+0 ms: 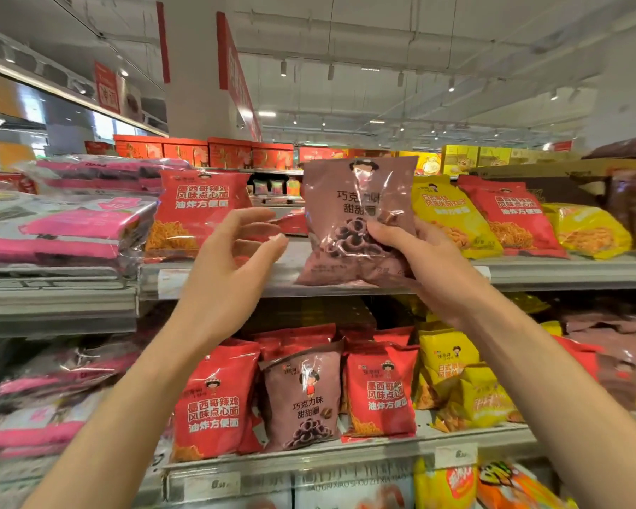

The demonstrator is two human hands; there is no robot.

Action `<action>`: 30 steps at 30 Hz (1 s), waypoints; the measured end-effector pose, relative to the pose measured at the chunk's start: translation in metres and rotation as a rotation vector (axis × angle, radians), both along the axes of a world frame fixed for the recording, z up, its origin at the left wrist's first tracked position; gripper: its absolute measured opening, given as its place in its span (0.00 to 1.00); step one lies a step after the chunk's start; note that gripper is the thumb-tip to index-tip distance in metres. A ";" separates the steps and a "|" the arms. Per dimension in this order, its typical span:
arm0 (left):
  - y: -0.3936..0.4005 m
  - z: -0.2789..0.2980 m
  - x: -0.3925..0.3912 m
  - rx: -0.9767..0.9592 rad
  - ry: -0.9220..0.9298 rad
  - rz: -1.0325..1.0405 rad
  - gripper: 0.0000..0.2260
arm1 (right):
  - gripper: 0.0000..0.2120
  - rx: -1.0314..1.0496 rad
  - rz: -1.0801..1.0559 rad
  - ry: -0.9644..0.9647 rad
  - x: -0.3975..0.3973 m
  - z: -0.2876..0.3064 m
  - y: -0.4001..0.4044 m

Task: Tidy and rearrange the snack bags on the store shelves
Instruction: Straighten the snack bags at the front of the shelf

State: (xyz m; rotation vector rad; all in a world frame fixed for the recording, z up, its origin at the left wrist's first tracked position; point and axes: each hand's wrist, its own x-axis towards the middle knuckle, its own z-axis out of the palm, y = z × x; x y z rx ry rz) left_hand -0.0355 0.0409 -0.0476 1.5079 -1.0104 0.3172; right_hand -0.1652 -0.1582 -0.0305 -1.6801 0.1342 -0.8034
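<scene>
My right hand (412, 251) grips a brown chocolate-ring snack bag (357, 218) at its lower right part, with the fingers curled round the front of the bag. The bag is held upright in the air, in front of the upper shelf (566, 273), and its bottom edge hangs just before the shelf lip. My left hand (235, 247) holds nothing. Its fingers are spread and only a little bent, and it is just beside the left edge of the bag, not touching it as far as I can see.

Behind the bag there seems to be a gap on the upper shelf, between a red noodle-snack bag (199, 211) on the left and a yellow snack bag (452, 214) on the right. I think the brown bag will go there, or down to the lower shelf (309, 461), where another brown bag (302, 398) stands between red ones.

The risks I see from here:
- The grip is low and on one corner only. The glossy film may slip, and the top of the bag may fall forward.
- If I push the bag into the gap too fast, it may knock over the red bag, which leans already.
- A hard squeeze may crush the rings inside.
</scene>
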 end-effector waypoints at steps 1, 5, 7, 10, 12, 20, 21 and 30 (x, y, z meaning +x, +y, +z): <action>0.001 -0.007 -0.002 -0.006 0.011 -0.015 0.11 | 0.16 0.014 -0.011 0.005 -0.007 -0.008 0.000; -0.001 -0.033 -0.017 -0.036 0.101 -0.076 0.10 | 0.13 0.030 -0.115 0.030 -0.038 -0.043 -0.004; -0.006 -0.046 -0.028 -0.037 0.147 -0.089 0.10 | 0.13 0.036 -0.149 0.059 -0.056 -0.060 -0.008; -0.018 -0.064 -0.052 -0.030 0.183 -0.098 0.09 | 0.14 0.043 -0.181 0.077 -0.089 -0.081 -0.020; -0.029 -0.077 -0.072 -0.028 0.209 -0.101 0.10 | 0.14 0.041 -0.195 0.080 -0.116 -0.094 -0.032; -0.095 -0.123 -0.167 -0.024 0.337 -0.104 0.09 | 0.22 0.107 -0.285 0.052 -0.230 -0.138 -0.105; -0.107 -0.126 -0.180 -0.014 0.348 -0.114 0.08 | 0.21 0.120 -0.303 0.043 -0.244 -0.142 -0.116; -0.213 -0.133 -0.257 0.009 0.413 -0.205 0.09 | 0.13 0.241 -0.404 0.057 -0.347 -0.160 -0.198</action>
